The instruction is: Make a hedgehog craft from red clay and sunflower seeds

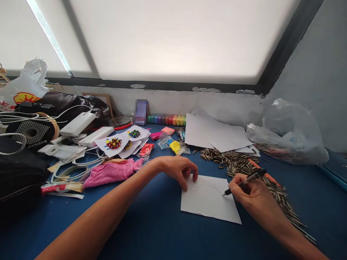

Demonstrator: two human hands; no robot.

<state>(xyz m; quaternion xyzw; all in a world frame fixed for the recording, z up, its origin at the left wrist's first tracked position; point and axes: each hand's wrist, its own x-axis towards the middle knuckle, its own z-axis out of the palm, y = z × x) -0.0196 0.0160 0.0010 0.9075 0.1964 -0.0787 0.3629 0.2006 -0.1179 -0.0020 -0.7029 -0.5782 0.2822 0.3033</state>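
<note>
A white sheet of paper [208, 207] lies on the blue table, with a thin curved line drawn across its upper part. My right hand [252, 193] is closed around a black pen [251, 177], whose tip touches the paper at the right end of that line. At the paper's upper left corner, my left hand [180, 169] presses down with thumb and fingertips, its fingers apart and bent. Striped sunflower seeds [238, 165] are spread in a heap behind and beside my right hand, over part of an orange strip [267, 173].
Stacked white paper [214, 130] and a plastic bag [292, 137] lie behind the seeds. Colored clay tubs [166, 120] line the wall beside a phone [141, 112]. To the left are seed-decorated cards [114, 143], a pink cloth [111, 173], power banks [78, 124] and cables.
</note>
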